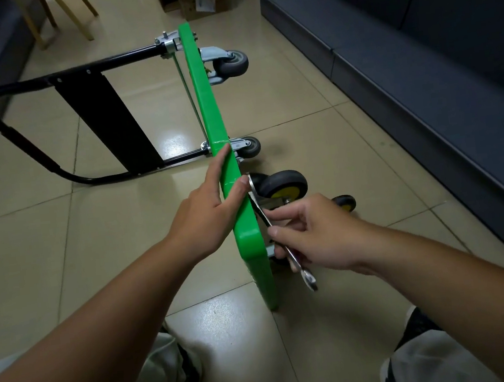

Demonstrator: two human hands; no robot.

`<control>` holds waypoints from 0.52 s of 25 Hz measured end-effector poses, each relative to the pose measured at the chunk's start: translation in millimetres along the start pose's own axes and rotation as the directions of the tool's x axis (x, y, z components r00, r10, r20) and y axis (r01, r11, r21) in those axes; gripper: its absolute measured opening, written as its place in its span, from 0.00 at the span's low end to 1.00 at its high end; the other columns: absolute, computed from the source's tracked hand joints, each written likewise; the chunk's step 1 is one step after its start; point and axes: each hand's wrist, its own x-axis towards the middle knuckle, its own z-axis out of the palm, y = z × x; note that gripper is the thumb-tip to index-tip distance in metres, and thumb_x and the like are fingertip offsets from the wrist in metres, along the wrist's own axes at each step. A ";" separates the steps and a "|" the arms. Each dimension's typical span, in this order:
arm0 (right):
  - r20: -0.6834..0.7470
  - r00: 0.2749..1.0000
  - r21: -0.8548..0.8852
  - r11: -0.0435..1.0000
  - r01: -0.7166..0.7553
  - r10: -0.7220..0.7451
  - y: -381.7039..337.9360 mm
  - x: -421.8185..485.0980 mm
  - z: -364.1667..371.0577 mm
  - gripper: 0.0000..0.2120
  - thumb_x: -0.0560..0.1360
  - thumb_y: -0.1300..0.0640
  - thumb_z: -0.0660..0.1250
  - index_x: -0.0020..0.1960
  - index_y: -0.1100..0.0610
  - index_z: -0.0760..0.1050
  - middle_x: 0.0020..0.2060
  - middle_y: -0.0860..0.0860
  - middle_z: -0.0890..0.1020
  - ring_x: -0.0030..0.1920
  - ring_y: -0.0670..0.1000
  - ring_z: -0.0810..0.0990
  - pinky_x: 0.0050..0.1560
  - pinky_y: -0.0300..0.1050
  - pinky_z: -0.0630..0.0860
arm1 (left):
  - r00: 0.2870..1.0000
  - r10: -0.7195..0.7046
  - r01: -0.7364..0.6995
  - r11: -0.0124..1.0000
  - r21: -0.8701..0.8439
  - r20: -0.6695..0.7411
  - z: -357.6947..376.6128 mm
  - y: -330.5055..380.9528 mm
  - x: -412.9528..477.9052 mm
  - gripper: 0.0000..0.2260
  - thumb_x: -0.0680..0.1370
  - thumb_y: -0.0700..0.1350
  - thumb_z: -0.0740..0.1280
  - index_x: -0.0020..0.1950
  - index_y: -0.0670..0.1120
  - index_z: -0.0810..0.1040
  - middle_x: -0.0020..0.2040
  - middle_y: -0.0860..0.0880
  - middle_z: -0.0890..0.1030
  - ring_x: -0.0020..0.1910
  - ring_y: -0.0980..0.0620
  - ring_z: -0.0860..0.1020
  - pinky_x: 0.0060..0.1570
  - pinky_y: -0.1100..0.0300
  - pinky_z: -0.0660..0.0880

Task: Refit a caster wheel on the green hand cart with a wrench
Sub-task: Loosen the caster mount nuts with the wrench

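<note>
Caster wheel at the near end of the green hand cart, which is tipped on its edge on the tiled floor.
Right hand grips a wrench reaching the wheel's bracket; left hand rests straight fingers on the deck's top edge; beyond, grey casters and the black handle.

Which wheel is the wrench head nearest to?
The black wheel with the yellow hub just above the right hand; the wrench ends beside its bracket. The grey casters sit farther up the green cart, the other yellow-hub wheel off right.
</note>
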 end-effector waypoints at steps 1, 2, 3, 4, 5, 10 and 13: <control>-0.007 0.999 -0.065 0.997 0.036 -0.037 9.9 2.0 0.9 0.14 0.81 0.60 0.66 0.66 0.53 0.78 0.37 0.58 0.83 0.31 0.53 0.80 0.32 0.44 0.77 | 1.000 -0.002 0.002 1.000 0.003 0.001 0.2 0.3 0.0 0.30 0.76 0.70 0.51 0.78 0.71 0.48 0.67 0.47 0.79 0.56 0.43 0.81 0.58 0.45 0.77; -0.018 0.997 -0.148 0.986 0.074 -0.077 18.6 5.8 2.7 0.16 0.81 0.59 0.66 0.67 0.50 0.78 0.37 0.58 0.84 0.34 0.53 0.82 0.35 0.47 0.79 | 1.000 -0.003 0.003 1.000 0.004 0.002 0.4 0.1 0.2 0.31 0.76 0.70 0.51 0.78 0.71 0.48 0.68 0.47 0.78 0.57 0.43 0.81 0.59 0.45 0.77; -0.035 0.993 -0.235 0.967 0.102 -0.113 28.5 12.4 4.5 0.17 0.80 0.58 0.67 0.67 0.48 0.77 0.37 0.55 0.84 0.36 0.52 0.82 0.40 0.50 0.80 | 1.000 -0.002 0.002 1.000 0.001 0.003 0.5 0.3 0.4 0.31 0.76 0.70 0.51 0.78 0.71 0.48 0.68 0.47 0.78 0.58 0.43 0.81 0.59 0.45 0.77; -0.057 0.988 -0.314 0.942 0.117 -0.141 36.3 19.1 6.3 0.18 0.79 0.57 0.68 0.67 0.46 0.77 0.36 0.51 0.83 0.37 0.48 0.81 0.43 0.50 0.79 | 1.000 0.000 0.000 1.000 -0.004 0.005 0.5 0.4 0.9 0.31 0.76 0.70 0.52 0.78 0.71 0.48 0.68 0.47 0.78 0.58 0.43 0.80 0.60 0.45 0.77; -0.080 0.982 -0.370 0.920 0.130 -0.171 42.3 25.4 8.2 0.18 0.79 0.58 0.69 0.67 0.44 0.77 0.36 0.46 0.82 0.38 0.44 0.80 0.44 0.49 0.80 | 1.000 0.002 -0.002 1.000 -0.007 0.007 0.7 0.0 1.3 0.31 0.76 0.70 0.52 0.78 0.72 0.48 0.68 0.47 0.78 0.58 0.43 0.80 0.60 0.45 0.77; -0.171 0.931 -0.563 0.808 0.176 -0.322 54.7 39.4 19.8 0.16 0.77 0.58 0.69 0.60 0.46 0.68 0.47 0.51 0.84 0.48 0.56 0.82 0.47 0.55 0.80 | 1.000 0.016 -0.015 1.000 -0.025 0.019 1.0 -2.7 1.9 0.32 0.73 0.74 0.52 0.76 0.74 0.49 0.67 0.47 0.78 0.60 0.43 0.80 0.60 0.43 0.77; -0.141 0.961 -0.641 0.761 0.095 -0.239 64.0 30.2 11.4 0.13 0.78 0.58 0.67 0.58 0.49 0.68 0.45 0.54 0.82 0.46 0.58 0.81 0.44 0.54 0.80 | 1.000 0.015 -0.014 0.999 -0.034 0.024 0.3 -2.8 3.4 0.32 0.72 0.75 0.52 0.75 0.75 0.48 0.68 0.47 0.77 0.61 0.43 0.80 0.61 0.43 0.77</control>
